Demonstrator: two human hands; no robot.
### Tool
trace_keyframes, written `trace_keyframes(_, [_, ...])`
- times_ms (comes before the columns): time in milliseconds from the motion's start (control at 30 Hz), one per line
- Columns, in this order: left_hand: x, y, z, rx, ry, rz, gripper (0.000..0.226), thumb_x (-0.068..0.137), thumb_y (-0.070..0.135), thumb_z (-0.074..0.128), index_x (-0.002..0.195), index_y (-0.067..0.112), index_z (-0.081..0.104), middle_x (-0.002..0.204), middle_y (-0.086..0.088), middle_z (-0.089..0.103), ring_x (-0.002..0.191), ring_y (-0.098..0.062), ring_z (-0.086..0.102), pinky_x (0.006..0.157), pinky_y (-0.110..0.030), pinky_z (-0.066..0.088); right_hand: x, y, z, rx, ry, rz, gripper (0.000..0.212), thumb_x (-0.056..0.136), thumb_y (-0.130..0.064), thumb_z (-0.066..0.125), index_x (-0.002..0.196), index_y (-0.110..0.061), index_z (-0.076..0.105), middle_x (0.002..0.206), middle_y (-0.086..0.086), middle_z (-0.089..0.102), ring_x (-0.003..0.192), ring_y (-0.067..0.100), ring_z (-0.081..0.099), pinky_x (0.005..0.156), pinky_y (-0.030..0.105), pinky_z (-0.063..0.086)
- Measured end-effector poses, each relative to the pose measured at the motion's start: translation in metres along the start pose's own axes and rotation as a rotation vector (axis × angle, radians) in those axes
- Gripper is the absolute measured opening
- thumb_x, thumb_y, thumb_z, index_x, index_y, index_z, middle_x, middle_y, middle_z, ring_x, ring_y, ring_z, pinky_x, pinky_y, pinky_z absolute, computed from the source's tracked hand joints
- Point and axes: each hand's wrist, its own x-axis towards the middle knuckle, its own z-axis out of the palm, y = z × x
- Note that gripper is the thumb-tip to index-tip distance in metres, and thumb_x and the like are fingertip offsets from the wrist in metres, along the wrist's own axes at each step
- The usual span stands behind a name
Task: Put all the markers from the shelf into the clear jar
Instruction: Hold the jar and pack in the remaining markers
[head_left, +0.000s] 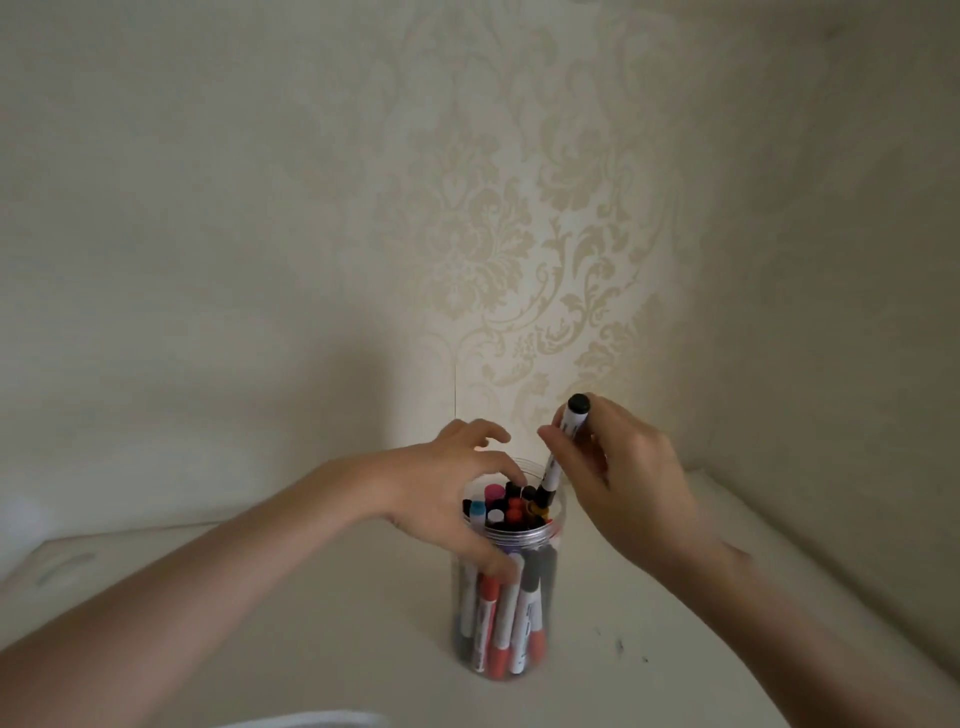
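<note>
1. I judge the job nearly done: no loose markers show on the pale white shelf (311, 613).
2. My right hand (631, 483) pinches a white-barrelled, black-capped marker (563, 447), its lower end dipping past the rim.
3. My left hand (447, 499) wraps the clear plastic jar (506, 592), mid-shelf.
4. Inside: a crowded bundle of upright markers (501, 618), red, black, pink and blue caps.
</note>
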Motion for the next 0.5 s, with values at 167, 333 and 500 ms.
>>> trace_keyframes(167, [0.004, 0.010, 0.016, -0.054, 0.070, 0.017, 0.067, 0.066, 0.076, 0.071, 0.122, 0.043, 0.056, 0.152, 0.019, 0.028, 0.146, -0.007, 0.013, 0.118, -0.041, 0.032, 0.001, -0.016, 0.000, -0.110, -0.002, -0.066, 0.027, 0.093, -0.037, 0.049, 0.079, -0.015, 0.055, 0.064, -0.010, 0.045, 0.050, 0.011, 0.041, 0.048, 0.027, 0.040])
trace_keyframes(333, [0.006, 0.005, 0.024, -0.088, 0.099, 0.078, 0.072, 0.067, 0.082, 0.062, 0.132, 0.051, 0.050, 0.155, 0.022, 0.023, 0.148, -0.007, 0.007, 0.122, -0.042, 0.025, 0.005, -0.021, -0.013, -0.092, 0.019, -0.071, 0.020, 0.093, -0.030, 0.057, 0.079, -0.016, 0.055, 0.064, -0.013, 0.042, 0.052, 0.007, 0.042, 0.051, 0.014, 0.033])
trace_keyframes(500, [0.006, -0.001, 0.027, -0.068, 0.096, 0.058, 0.073, 0.063, 0.082, 0.067, 0.129, 0.053, 0.054, 0.155, 0.034, 0.014, 0.144, 0.006, 0.008, 0.115, -0.025, 0.024, 0.011, -0.016, -0.012, -0.080, -0.010, -0.045, 0.017, 0.092, -0.029, 0.059, 0.081, -0.015, 0.057, 0.062, -0.016, 0.041, 0.056, 0.003, 0.047, 0.054, 0.010, 0.035])
